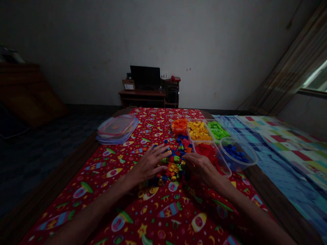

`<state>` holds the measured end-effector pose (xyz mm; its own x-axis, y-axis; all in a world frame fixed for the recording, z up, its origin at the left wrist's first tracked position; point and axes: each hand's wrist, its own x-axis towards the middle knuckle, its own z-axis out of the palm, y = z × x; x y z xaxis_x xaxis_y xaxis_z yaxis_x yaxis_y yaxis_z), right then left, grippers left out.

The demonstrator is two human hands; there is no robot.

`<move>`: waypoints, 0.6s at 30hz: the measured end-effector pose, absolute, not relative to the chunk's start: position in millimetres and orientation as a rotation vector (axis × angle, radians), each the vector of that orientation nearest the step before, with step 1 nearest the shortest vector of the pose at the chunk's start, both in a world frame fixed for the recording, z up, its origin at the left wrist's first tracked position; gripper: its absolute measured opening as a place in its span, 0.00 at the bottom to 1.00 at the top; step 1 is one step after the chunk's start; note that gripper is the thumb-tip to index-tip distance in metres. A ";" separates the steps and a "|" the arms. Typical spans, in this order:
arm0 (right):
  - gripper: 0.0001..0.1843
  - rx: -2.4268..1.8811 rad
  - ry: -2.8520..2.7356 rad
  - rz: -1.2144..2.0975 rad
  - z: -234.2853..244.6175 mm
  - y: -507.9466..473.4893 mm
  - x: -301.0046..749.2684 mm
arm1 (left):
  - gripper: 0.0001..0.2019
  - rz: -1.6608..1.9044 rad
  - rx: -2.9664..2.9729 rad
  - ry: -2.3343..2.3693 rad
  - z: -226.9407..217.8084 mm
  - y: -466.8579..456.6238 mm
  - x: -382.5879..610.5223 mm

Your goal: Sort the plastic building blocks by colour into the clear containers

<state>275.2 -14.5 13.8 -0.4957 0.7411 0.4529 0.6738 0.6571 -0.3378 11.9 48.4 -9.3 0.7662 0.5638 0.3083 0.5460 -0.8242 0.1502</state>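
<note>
A heap of mixed toy building bricks point(174, 167) in several colours lies on the red patterned tablecloth point(153, 217). My left hand point(149, 162) rests over the heap's left side, fingers stretched out and apart. At the heap's right edge, my right hand point(203, 167) has its fingers drawn together, pointing down; whatever they may hold is hidden. Just beyond that hand sits a clear container of red bricks point(206, 150). Farther right, a round clear bowl point(251, 158) contains blue bricks point(233, 153). Behind are containers of orange bricks point(179, 125), yellow bricks point(198, 131) and green bricks point(217, 130).
Stacked clear plastic lids point(117, 127) lie at the table's far left. A bed with a checked cover point(288, 143) adjoins the right side. Beyond the table's far end, a desk point(143, 93) carries a dark monitor point(145, 76) and a red telephone point(175, 78).
</note>
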 end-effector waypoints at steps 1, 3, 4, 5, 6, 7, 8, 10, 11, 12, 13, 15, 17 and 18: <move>0.14 -1.091 -2.300 0.151 9.2 -16.2 275.0 | 0.27 0.541 2.863 0.963 -11.7 46.5 -1.5; 0.15 -1.085 -2.332 0.129 -1.9 -21.5 272.1 | 0.29 0.541 2.794 1.076 -22.7 38.5 -28.7; 0.17 -1.080 -2.363 0.100 -7.9 -25.0 269.0 | 0.32 0.536 2.770 1.125 -31.0 32.5 -40.7; 0.20 -1.071 -2.408 0.065 -13.7 -28.8 265.0 | 0.35 0.512 2.741 1.184 -40.6 25.6 -50.5; 0.23 -1.058 -2.464 0.027 -19.1 -32.5 259.9 | 0.40 0.502 2.714 1.231 -50.7 18.2 -57.2; 0.26 -1.039 -2.517 -0.010 -23.7 -35.7 254.2 | 0.46 0.509 2.695 1.260 -60.4 10.6 -60.7; 0.29 -1.021 -2.565 -0.041 -27.4 -37.9 248.1 | 0.51 0.532 2.687 1.281 -68.9 3.6 -60.7; 0.33 -1.001 -2.634 -0.076 -32.4 -38.2 236.2 | 0.49 0.529 2.689 1.315 -80.2 -6.6 -51.8; 0.33 -1.006 -2.650 -0.088 -33.9 -36.0 231.2 | 0.46 0.547 2.681 1.315 -82.5 -8.8 -44.2; 0.34 -1.016 -2.652 -0.099 -35.1 -32.6 227.1 | 0.44 0.559 2.656 1.327 -83.0 -8.5 -35.7; 0.34 -1.026 -2.649 -0.107 -36.2 -28.0 224.2 | 0.43 0.600 2.629 1.335 -82.1 -5.8 -26.9; 0.34 -1.050 -2.624 -0.110 -38.9 -17.8 221.5 | 0.44 0.688 2.575 1.328 -78.2 5.8 -11.3; 0.34 -1.055 -2.579 -0.095 -42.1 -9.0 222.4 | 0.42 0.778 2.508 1.324 -73.5 22.7 0.1; 0.34 -1.045 -2.551 -0.084 -43.4 -6.1 223.9 | 0.42 0.811 2.477 1.317 -71.1 31.6 4.4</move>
